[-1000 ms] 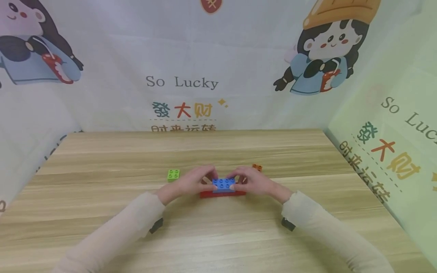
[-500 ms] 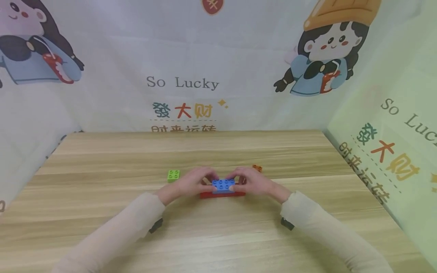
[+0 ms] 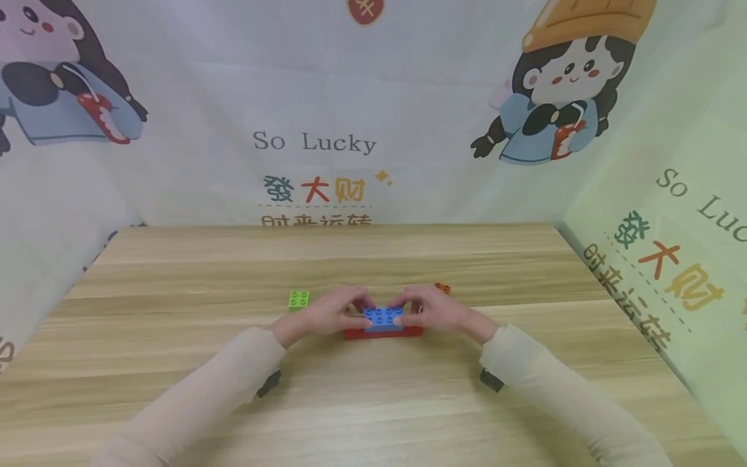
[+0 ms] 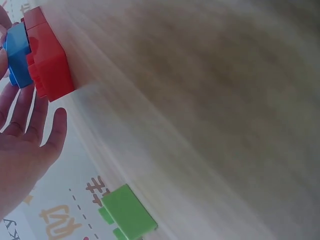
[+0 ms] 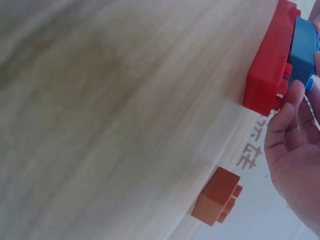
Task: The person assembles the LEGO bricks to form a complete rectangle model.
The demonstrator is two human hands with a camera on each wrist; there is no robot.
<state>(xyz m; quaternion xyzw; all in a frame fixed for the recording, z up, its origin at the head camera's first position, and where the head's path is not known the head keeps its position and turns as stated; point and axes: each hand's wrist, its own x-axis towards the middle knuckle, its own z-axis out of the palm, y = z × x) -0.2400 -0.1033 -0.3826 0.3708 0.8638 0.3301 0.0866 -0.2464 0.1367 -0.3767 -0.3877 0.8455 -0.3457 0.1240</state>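
A blue toy building brick (image 3: pixel 382 320) with studs on top sits over the middle of a longer red row of brick (image 3: pixel 357 334) on the table. My left hand (image 3: pixel 335 311) pinches the blue brick's left end, thumb on the near side and fingers behind. At the right end, my right hand (image 3: pixel 434 310) grips it the same way. In the left wrist view the blue brick (image 4: pixel 19 56) lies against the studded side of the red brick (image 4: pixel 50 65). The right wrist view shows red studs sticking out past the blue brick (image 5: pixel 303 47).
A green four-stud brick (image 3: pixel 299 299) stands beyond my left wrist. An orange brick (image 3: pixel 442 288) lies behind my right hand, partly hidden by it. The wooden table (image 3: pixel 373 402) ends at a printed cloth backdrop (image 3: pixel 222 117) at the back and sides.
Both hands keep their hold on the blue brick, with hardly any movement. The whole head view has shifted very slightly.
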